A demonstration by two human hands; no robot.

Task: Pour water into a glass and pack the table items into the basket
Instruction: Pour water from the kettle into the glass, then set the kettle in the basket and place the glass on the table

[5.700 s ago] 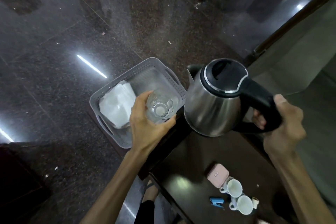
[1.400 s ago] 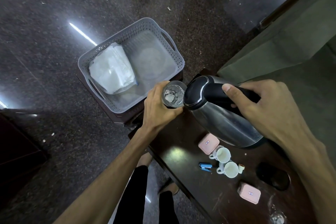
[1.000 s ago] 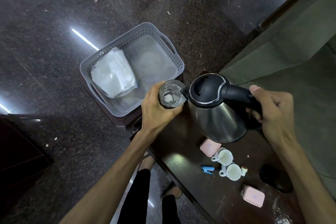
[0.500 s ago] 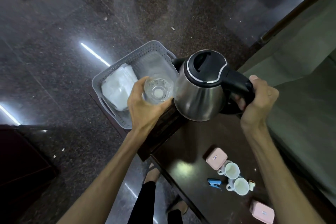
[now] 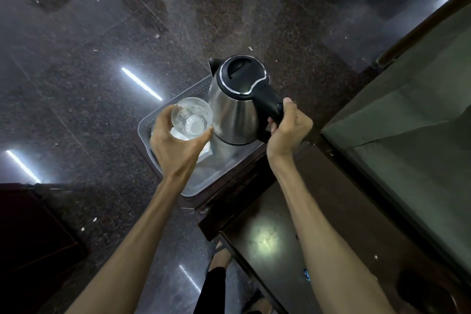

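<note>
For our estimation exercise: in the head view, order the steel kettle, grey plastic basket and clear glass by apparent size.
1. Grey plastic basket, though half hidden.
2. Steel kettle, nearer the camera, so unsure.
3. Clear glass, clearly smallest.

Both bare forearms reach forward, side by side. The left hand [image 5: 175,140] curls its fingers round a glass [image 5: 192,115]. The right hand [image 5: 288,132] grips a kettle [image 5: 233,112] handle, thumb on top.

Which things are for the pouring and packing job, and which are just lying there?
For the job:
- kettle, held by right hand
- glass, held by left hand
- basket

Just there:
- table
- shiny floor
</note>
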